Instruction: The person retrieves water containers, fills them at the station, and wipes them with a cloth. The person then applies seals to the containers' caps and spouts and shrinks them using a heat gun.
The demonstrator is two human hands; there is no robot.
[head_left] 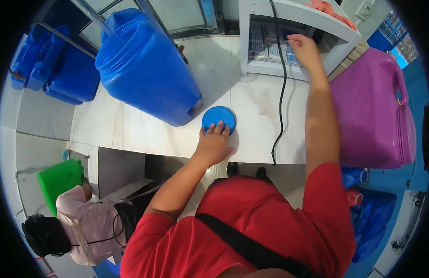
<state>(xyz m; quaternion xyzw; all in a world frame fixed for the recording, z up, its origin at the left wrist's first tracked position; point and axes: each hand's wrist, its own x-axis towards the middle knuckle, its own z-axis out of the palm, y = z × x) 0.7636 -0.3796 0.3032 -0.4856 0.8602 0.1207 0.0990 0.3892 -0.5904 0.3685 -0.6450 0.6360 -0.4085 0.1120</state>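
Head view. Blue lid (218, 116) flat on the pale tabletop (256, 120), between the foot of a blue container (149, 83) and the front edge. The left hand (213, 147) rests on its near part, fingers extended and thumb apart; this grip does not close around it. With only fingertips on top, a sideways push could slide the lid toward that edge and drop it.

Beside it, the blue container leans in view, its mouth uncovered and a metal pipe (96, 17) reaching to the opening. Whether water runs is unclear; if so, overfilling could wet the tabletop, and neither hand steadies the container.

Farther out, the right hand (303, 48) is at the opening of a white shelf unit (244, 46) stocked with small packs (270, 44). Its fingers are bent, but whether this grip holds anything cannot be told. A black cable (283, 92) hangs across that opening and runs to the front edge; the nearby forearm might snag it when moving sideways. A purple container (362, 111) stands right of that forearm, where an elbow swung outward could knock it.
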